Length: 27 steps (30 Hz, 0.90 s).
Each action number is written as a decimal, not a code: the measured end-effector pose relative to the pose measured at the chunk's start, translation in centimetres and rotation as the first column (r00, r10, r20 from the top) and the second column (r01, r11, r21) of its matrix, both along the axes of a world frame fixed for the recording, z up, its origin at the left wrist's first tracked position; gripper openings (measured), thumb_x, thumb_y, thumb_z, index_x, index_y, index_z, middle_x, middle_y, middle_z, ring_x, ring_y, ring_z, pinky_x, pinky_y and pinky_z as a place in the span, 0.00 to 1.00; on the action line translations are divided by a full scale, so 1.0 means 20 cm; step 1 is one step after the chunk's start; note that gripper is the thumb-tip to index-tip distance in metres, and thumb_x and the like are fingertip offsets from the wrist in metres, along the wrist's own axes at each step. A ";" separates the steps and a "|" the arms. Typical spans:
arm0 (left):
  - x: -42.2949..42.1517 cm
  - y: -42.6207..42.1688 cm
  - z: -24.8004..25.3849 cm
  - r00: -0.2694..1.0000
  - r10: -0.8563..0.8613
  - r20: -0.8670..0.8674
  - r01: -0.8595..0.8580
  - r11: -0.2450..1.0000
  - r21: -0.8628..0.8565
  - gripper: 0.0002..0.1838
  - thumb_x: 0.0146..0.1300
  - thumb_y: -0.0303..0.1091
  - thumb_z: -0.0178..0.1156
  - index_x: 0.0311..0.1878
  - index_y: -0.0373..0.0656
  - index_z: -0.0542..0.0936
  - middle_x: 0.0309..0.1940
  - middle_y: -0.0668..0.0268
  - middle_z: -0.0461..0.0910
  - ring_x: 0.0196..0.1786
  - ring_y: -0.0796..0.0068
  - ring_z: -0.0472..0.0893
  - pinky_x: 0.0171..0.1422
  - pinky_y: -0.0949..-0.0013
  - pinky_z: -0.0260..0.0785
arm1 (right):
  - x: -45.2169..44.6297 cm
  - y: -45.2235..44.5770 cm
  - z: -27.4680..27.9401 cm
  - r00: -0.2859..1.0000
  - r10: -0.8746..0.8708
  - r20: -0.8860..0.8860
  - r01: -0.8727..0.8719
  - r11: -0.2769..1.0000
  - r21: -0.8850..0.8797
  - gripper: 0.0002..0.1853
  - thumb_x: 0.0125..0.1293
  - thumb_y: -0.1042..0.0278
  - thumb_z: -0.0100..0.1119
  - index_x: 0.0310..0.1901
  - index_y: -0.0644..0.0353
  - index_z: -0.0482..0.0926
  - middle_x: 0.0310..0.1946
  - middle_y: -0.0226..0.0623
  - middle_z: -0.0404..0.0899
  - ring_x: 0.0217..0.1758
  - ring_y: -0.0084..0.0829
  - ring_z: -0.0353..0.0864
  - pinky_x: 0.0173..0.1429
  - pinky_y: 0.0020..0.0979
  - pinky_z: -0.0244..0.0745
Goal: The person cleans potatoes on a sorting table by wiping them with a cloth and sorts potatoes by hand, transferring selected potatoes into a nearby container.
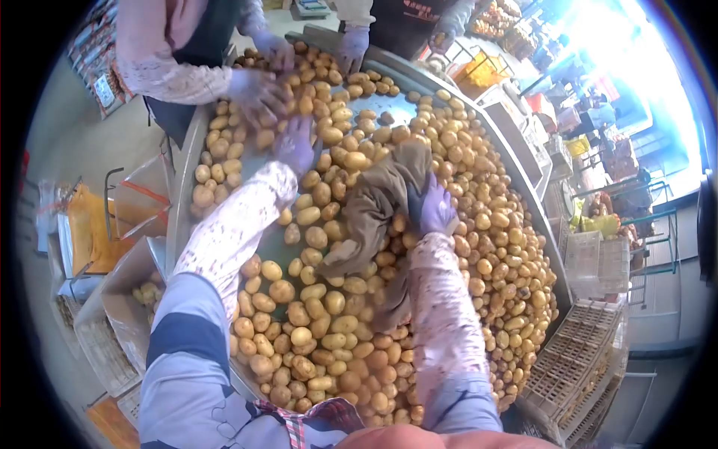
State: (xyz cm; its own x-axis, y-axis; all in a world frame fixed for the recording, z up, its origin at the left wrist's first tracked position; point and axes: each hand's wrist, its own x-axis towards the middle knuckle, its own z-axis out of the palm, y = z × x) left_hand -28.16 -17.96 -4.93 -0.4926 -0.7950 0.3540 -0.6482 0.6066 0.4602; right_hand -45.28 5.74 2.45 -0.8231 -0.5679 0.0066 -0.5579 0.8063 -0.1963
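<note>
Both my hands wear purple gloves and reach over a mass of potatoes [493, 247] on a metal sorting table [516, 161]. My left hand [296, 147] is at the upper middle of the table, fingers apart, among potatoes and close to a co-worker's gloved hand [258, 93]. A crumpled brown cloth [372, 202] lies over the potatoes between my arms. My right hand [437, 209] is at the cloth's right edge and appears closed on it; its fingertips are partly hidden.
Two other people work at the far side, with a second person's gloved hand [353, 49] on the potatoes. Plastic crates [572, 352] are stacked at the right. Lined crates [123, 314] stand at the left, below an orange-yellow bag [93, 224].
</note>
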 end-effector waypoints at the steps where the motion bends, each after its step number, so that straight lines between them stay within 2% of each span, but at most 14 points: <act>1: -0.07 -0.05 -0.02 0.994 0.031 0.100 -0.030 0.999 -0.015 0.32 0.59 0.48 0.62 0.64 0.47 0.65 0.59 0.53 0.67 0.61 0.51 0.70 0.63 0.51 0.65 | -0.02 0.01 -0.02 1.000 0.022 -0.011 -0.023 0.999 -0.039 0.33 0.61 0.39 0.56 0.65 0.44 0.67 0.59 0.42 0.74 0.67 0.45 0.67 0.66 0.53 0.59; 3: -0.16 -0.08 0.06 0.971 0.114 0.211 -0.152 0.973 0.173 0.40 0.59 0.58 0.58 0.70 0.48 0.61 0.67 0.50 0.59 0.69 0.46 0.62 0.72 0.52 0.56 | 0.01 0.01 0.10 0.997 -0.022 0.076 0.024 0.999 -0.027 0.33 0.61 0.37 0.56 0.64 0.46 0.69 0.56 0.44 0.76 0.64 0.47 0.69 0.66 0.50 0.60; 6: -0.26 -0.23 -0.08 0.961 0.154 0.231 -0.231 0.905 0.358 0.47 0.57 0.71 0.54 0.71 0.48 0.62 0.73 0.50 0.52 0.71 0.41 0.58 0.75 0.49 0.51 | -0.05 0.04 -0.05 0.997 0.049 -0.066 -0.052 0.998 -0.043 0.35 0.61 0.37 0.54 0.65 0.49 0.68 0.56 0.43 0.76 0.62 0.45 0.72 0.65 0.46 0.64; 7: -0.24 -0.28 -0.07 0.947 0.062 0.316 -0.168 0.932 0.322 0.47 0.57 0.71 0.54 0.71 0.46 0.63 0.74 0.51 0.51 0.72 0.43 0.57 0.75 0.52 0.52 | -0.08 0.05 -0.09 0.994 0.060 -0.091 -0.064 0.997 -0.041 0.35 0.61 0.36 0.54 0.65 0.46 0.68 0.56 0.41 0.76 0.62 0.44 0.72 0.64 0.46 0.65; 8: -0.22 -0.26 -0.06 0.951 0.066 0.304 -0.120 0.979 0.163 0.43 0.60 0.69 0.49 0.68 0.43 0.67 0.71 0.48 0.60 0.70 0.52 0.64 0.72 0.55 0.56 | -0.05 0.05 -0.05 0.995 0.041 -0.088 -0.044 0.999 -0.031 0.34 0.61 0.36 0.54 0.65 0.46 0.68 0.56 0.42 0.76 0.62 0.43 0.73 0.64 0.46 0.65; 10: -0.20 -0.34 0.02 0.964 -0.246 0.096 0.114 0.715 0.689 0.40 0.62 0.67 0.51 0.62 0.40 0.73 0.61 0.49 0.73 0.63 0.57 0.74 0.68 0.61 0.64 | 0.01 0.04 0.04 0.998 0.018 -0.054 -0.020 0.999 -0.030 0.33 0.61 0.37 0.54 0.64 0.46 0.69 0.55 0.42 0.77 0.60 0.42 0.74 0.63 0.45 0.66; 11: -0.30 -0.45 -0.27 0.988 -0.062 -0.143 0.146 0.691 0.708 0.36 0.63 0.65 0.51 0.60 0.42 0.75 0.56 0.50 0.77 0.60 0.58 0.76 0.66 0.63 0.66 | 0.01 0.04 0.03 0.998 0.026 -0.051 -0.027 0.999 -0.024 0.33 0.61 0.37 0.54 0.63 0.46 0.69 0.54 0.42 0.78 0.60 0.41 0.74 0.63 0.44 0.67; 13: -0.31 -0.26 -0.11 0.895 0.355 -0.270 0.030 0.557 0.830 0.24 0.68 0.51 0.53 0.60 0.48 0.77 0.58 0.53 0.77 0.62 0.59 0.76 0.67 0.64 0.66 | -0.01 0.03 0.02 0.997 0.038 -0.062 -0.039 0.999 -0.012 0.32 0.60 0.38 0.55 0.63 0.46 0.70 0.53 0.40 0.78 0.59 0.41 0.75 0.62 0.43 0.68; 14: -0.30 -0.28 -0.19 0.975 -0.216 -0.051 0.220 0.911 0.349 0.20 0.68 0.42 0.53 0.62 0.50 0.75 0.67 0.56 0.68 0.66 0.58 0.72 0.69 0.62 0.64 | -0.01 0.03 0.01 0.996 0.038 -0.085 -0.041 0.999 -0.035 0.32 0.60 0.38 0.55 0.63 0.46 0.70 0.53 0.40 0.78 0.59 0.41 0.75 0.62 0.43 0.68; 16: -0.31 -0.15 -0.13 0.965 -0.209 0.160 0.159 0.947 0.279 0.22 0.64 0.38 0.60 0.63 0.55 0.75 0.71 0.57 0.62 0.65 0.56 0.72 0.70 0.61 0.64 | -0.01 0.04 -0.02 0.990 0.038 -0.132 -0.047 0.997 -0.064 0.32 0.60 0.39 0.56 0.62 0.46 0.70 0.52 0.40 0.79 0.58 0.41 0.76 0.61 0.42 0.69; 20: -0.32 -0.12 0.05 0.871 -0.348 0.346 0.187 0.888 0.420 0.32 0.60 0.28 0.55 0.69 0.58 0.67 0.73 0.59 0.56 0.67 0.55 0.70 0.70 0.59 0.64 | 0.00 0.03 -0.01 0.994 0.027 -0.109 -0.034 0.997 -0.064 0.31 0.60 0.40 0.57 0.62 0.46 0.70 0.52 0.40 0.79 0.58 0.41 0.76 0.61 0.42 0.69; 24: -0.29 -0.09 0.00 0.741 -0.409 0.533 0.397 0.907 0.143 0.24 0.70 0.30 0.44 0.67 0.60 0.69 0.69 0.65 0.64 0.66 0.64 0.72 0.68 0.62 0.65 | 0.04 0.03 0.03 0.991 0.019 -0.132 -0.028 0.997 -0.067 0.31 0.61 0.40 0.57 0.61 0.47 0.71 0.51 0.40 0.79 0.57 0.41 0.77 0.60 0.42 0.69; 26: -0.30 -0.10 0.00 0.756 -0.438 0.487 0.387 0.898 0.208 0.34 0.59 0.23 0.54 0.69 0.60 0.66 0.70 0.65 0.64 0.66 0.59 0.71 0.69 0.60 0.66 | 0.04 0.03 0.03 0.990 0.029 -0.141 -0.041 0.996 -0.082 0.30 0.60 0.41 0.57 0.61 0.48 0.71 0.51 0.40 0.79 0.57 0.41 0.77 0.60 0.43 0.69; 27: -0.28 -0.11 -0.01 0.780 -0.454 0.430 0.365 0.889 0.277 0.33 0.58 0.23 0.54 0.69 0.60 0.67 0.69 0.65 0.66 0.65 0.58 0.72 0.68 0.59 0.66 | 0.03 0.04 -0.02 0.982 0.052 -0.182 -0.078 0.988 -0.137 0.28 0.59 0.44 0.59 0.58 0.49 0.73 0.49 0.41 0.80 0.55 0.42 0.78 0.58 0.43 0.70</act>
State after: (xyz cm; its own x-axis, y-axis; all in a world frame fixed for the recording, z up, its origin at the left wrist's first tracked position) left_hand -33.84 -20.10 -5.07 -0.8543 -0.5038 -0.1278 -0.5182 0.8066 0.2843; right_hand -44.76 6.60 2.15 -0.7630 -0.6024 0.2345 -0.6443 0.7382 -0.1999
